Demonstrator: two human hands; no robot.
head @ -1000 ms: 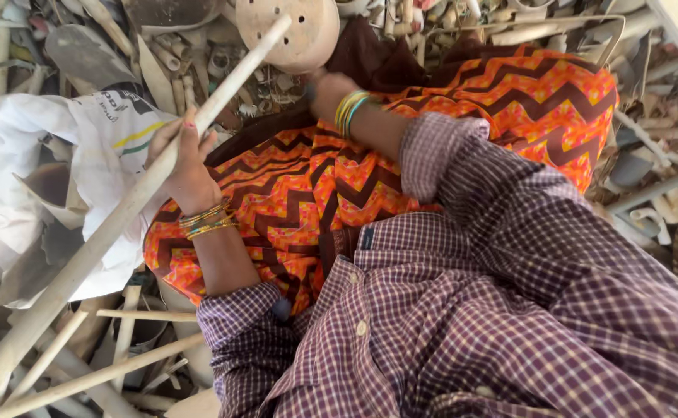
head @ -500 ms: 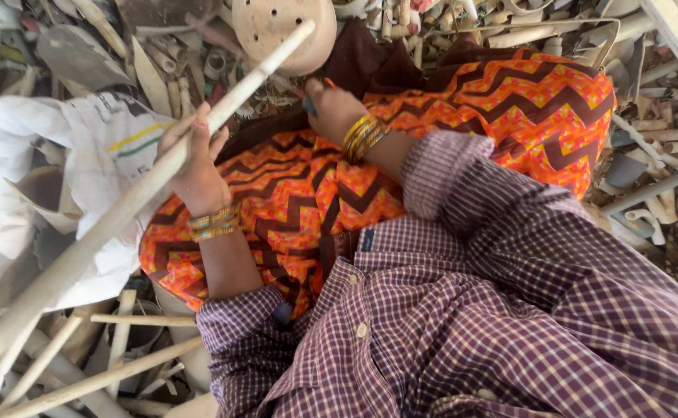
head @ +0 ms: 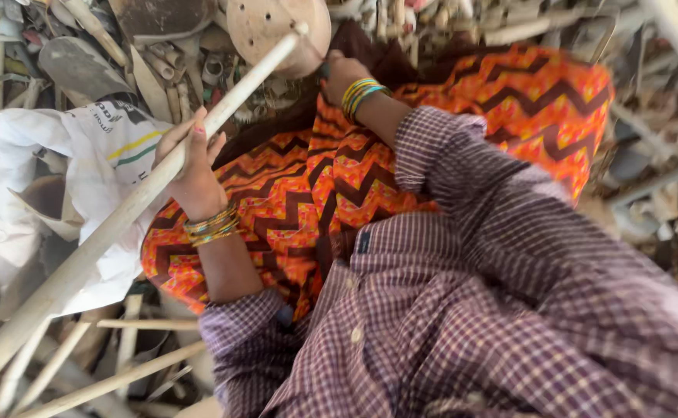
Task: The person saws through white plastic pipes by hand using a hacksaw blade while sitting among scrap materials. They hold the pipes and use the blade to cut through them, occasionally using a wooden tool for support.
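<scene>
Pale pipe point(head: 114, 232) runs from lower left of frame to the round perforated disc point(head: 273, 31) at top centre. Looks rigid, light, smooth and likely slippery; mid-length grip suits it. Left hand point(head: 192, 166) has fingers curled around it mid-shaft. Right hand point(head: 343, 73), top centre by the disc: fingers hidden, cannot tell.

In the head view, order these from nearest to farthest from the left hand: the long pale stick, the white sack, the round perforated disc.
Measured from the left hand:
1. Long pale stick: gripped in that hand, running diagonally.
2. White sack: just to the image-left of the hand, behind the stick.
3. Round perforated disc: at the top, at the stick's far end.
</scene>
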